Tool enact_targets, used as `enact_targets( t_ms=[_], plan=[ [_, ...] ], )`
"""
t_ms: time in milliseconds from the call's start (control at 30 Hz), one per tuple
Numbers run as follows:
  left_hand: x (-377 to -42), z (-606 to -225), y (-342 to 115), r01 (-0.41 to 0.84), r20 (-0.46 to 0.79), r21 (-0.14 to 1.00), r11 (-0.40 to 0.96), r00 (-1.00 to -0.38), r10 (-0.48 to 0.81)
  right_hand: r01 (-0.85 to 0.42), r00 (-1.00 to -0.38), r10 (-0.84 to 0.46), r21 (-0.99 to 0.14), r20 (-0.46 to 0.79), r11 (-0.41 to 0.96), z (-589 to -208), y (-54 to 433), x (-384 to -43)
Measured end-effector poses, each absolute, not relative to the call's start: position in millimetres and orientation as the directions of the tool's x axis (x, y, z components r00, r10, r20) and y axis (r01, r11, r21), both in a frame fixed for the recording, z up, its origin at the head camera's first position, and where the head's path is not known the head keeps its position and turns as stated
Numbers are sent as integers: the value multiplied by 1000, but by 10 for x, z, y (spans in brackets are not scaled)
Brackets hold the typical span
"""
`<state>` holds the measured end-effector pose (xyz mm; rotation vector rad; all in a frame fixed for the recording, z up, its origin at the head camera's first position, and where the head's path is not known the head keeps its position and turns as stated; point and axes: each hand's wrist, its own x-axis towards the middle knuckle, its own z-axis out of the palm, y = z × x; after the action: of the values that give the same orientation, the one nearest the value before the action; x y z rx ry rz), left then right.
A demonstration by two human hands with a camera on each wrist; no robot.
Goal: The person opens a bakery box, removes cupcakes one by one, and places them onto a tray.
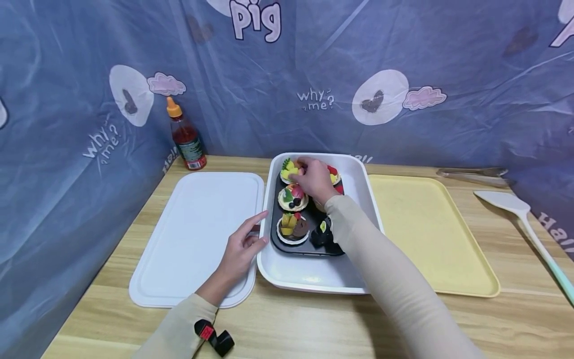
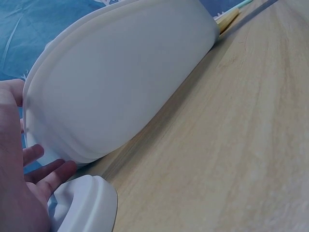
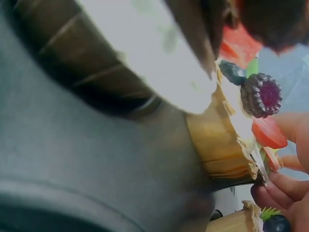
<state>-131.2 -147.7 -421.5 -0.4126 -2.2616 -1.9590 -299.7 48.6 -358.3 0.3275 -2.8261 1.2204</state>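
Observation:
My right hand (image 1: 316, 178) reaches into a deep white tray (image 1: 309, 279) and pinches the back-left fruit tart (image 1: 289, 172), topped with yellow fruit. That tart sits in a dark muffin pan (image 1: 309, 250). In front of it are a berry tart (image 1: 293, 198) and a chocolate-topped tart (image 1: 292, 229). A dark cake (image 1: 321, 233) stands at front right. The right wrist view shows a tart with a blackberry (image 3: 261, 95) beside the fingers. My left hand (image 1: 242, 249) touches the deep tray's left wall, fingers loosely extended, as the left wrist view (image 2: 120, 72) of that wall also shows.
A flat white tray (image 1: 197, 234) lies left, its edge beside the deep tray. On the right are a yellow tray (image 1: 426, 229), metal tongs (image 1: 473, 173) and a white spatula (image 1: 522, 212). A red sauce bottle (image 1: 188, 139) stands at back left, before a blue curtain (image 1: 251, 99).

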Motion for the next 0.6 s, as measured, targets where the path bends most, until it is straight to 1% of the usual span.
enact_targets(
  t_ms=[333,600],
  plan=[
    [-1299,-4205,-1473,280,264,950,138,-957,123,-207,-978,-152,-737,142,643,-3564,506,-2987],
    [-1298,-4198,-1468,278,261,950,144,-957,125,-232,-973,-146,-744,181,627,-3540,538,-2983]
  ],
)
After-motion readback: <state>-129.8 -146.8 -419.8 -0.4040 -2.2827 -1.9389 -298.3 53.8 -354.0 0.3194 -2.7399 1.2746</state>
